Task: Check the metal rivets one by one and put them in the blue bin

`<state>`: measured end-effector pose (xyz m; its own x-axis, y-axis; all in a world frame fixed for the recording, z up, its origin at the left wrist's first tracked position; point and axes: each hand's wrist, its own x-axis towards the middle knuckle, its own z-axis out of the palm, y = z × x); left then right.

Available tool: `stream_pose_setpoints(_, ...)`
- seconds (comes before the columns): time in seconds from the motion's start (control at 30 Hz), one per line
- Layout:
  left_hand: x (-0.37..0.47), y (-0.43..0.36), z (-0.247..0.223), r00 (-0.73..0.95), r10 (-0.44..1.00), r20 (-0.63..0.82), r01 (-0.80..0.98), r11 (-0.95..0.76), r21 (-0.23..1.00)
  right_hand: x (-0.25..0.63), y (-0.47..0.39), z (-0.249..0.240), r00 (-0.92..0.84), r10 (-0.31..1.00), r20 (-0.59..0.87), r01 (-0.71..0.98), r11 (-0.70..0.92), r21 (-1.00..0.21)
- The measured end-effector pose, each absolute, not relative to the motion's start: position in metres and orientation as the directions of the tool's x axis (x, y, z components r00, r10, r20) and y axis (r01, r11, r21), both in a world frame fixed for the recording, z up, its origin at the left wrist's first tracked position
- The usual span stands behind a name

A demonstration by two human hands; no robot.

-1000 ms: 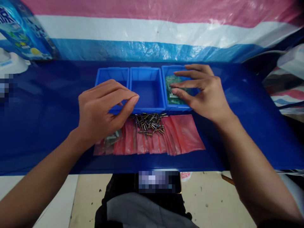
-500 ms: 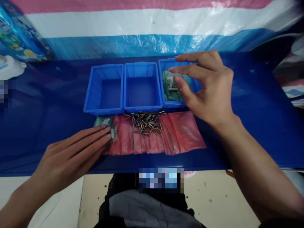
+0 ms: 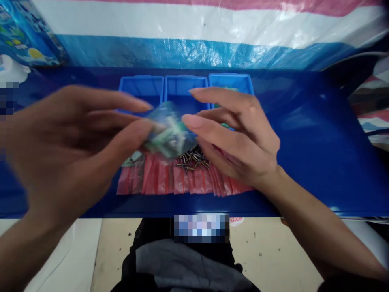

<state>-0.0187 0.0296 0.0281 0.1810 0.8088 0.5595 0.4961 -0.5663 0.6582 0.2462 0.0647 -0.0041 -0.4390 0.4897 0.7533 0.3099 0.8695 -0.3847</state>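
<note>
A small clear greenish plastic bag (image 3: 170, 136) with pale pieces inside is raised above the table, blurred by motion. My left hand (image 3: 73, 142) pinches its left side between thumb and fingers. At the bag's right edge is my right hand (image 3: 237, 134), thumb and index finger apart; whether the thumb touches the bag I cannot tell. Below lie overlapping red plastic bags (image 3: 152, 174) in a row, with a heap of metal rivets (image 3: 193, 160) on them. Another greenish bag (image 3: 133, 159) rests at the row's left end, partly hidden by my left hand.
Behind the hands stand three blue bins, left (image 3: 141, 86), middle (image 3: 187, 83) and right (image 3: 230, 78). Greenish bags show in the right one. A blue printed package (image 3: 30, 36) and a white container (image 3: 12, 69) stand at the far left. A striped sheet (image 3: 194, 28) hangs behind.
My left hand has lifted off the red row and now holds a greenish bag in the air. My right hand has moved left and down from the right bin towards that bag.
</note>
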Motion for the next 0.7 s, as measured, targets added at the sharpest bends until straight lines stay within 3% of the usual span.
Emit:
stream_pose_setpoints(0.07,0.008,0.045,0.038,0.158,0.889,0.431,0.457,-0.452,0.766,0.251,0.064,-0.004,-0.413,0.465,0.784,0.339,0.877,-0.341)
stream_pose_setpoints(0.17,0.03,0.068,0.043,0.348,0.833,0.429,0.515,-0.553,0.655,0.257,0.064,-0.004,-0.332,0.459,0.824,0.411,0.857,-0.312)
stream_pose_setpoints(0.23,0.032,0.077,0.038,0.377,0.768,0.518,0.568,-0.634,0.526,0.257,0.063,-0.001,-0.27,0.536,0.8,0.402,0.817,-0.412)
stream_pose_setpoints(0.33,0.022,0.081,0.024,0.379,0.653,0.656,0.575,-0.721,0.386,0.252,0.059,0.007,-0.057,0.756,0.653,0.303,0.636,-0.71)
stream_pose_setpoints(0.4,0.014,0.078,0.016,0.43,0.644,0.633,0.572,-0.737,0.36,0.249,0.056,0.013,0.006,0.848,0.529,0.178,0.52,-0.835)
stream_pose_setpoints(0.5,0.008,0.071,0.011,0.448,0.684,0.576,0.629,-0.699,0.341,0.248,0.051,0.019,-0.1,0.891,0.443,0.14,0.454,-0.88)
stream_pose_setpoints(0.6,0.006,0.069,0.012,0.516,0.493,0.7,0.566,-0.81,0.154,0.249,0.048,0.018,-0.163,0.913,0.374,0.217,0.402,-0.889)
stream_pose_setpoints(0.63,0.006,0.07,0.013,0.528,0.466,0.71,0.54,-0.83,0.143,0.25,0.047,0.017,-0.158,0.917,0.367,0.2,0.393,-0.897)
stream_pose_setpoints(0.7,0.007,0.072,0.015,0.469,0.564,0.68,0.5,-0.804,0.322,0.251,0.047,0.014,-0.147,0.915,0.376,0.153,0.397,-0.905)
